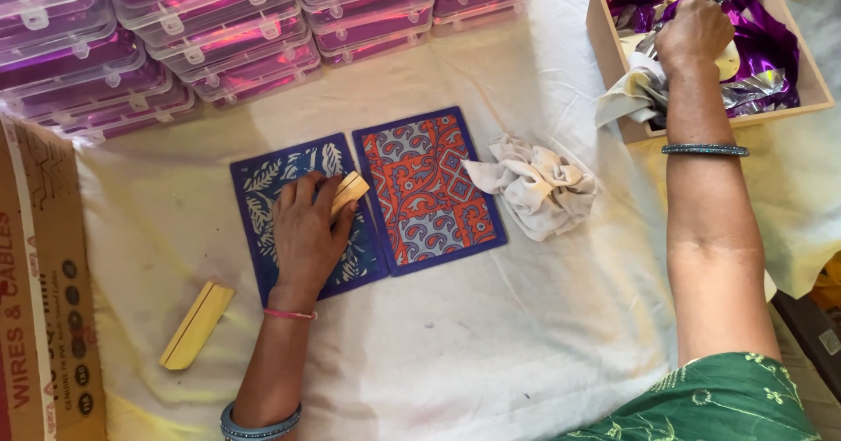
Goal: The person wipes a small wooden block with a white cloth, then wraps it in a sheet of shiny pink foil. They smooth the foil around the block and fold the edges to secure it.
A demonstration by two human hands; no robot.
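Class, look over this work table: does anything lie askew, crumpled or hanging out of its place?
Yes. A white cloth lies crumpled beside the red panel. Another cloth hangs over the wooden box's rim, under the right hand. A wooden block lies apart and slanted.

Glossy purple foil, perhaps plastic, wooden box

A creased white cloth covers the whole work surface under soft, even light. Behind it, along the far edge, stand stacks of clear plastic boxes with purple foil inside. At the cloth's left edge stands a brown cardboard carton, and past its right edge a strip of darker floor shows.
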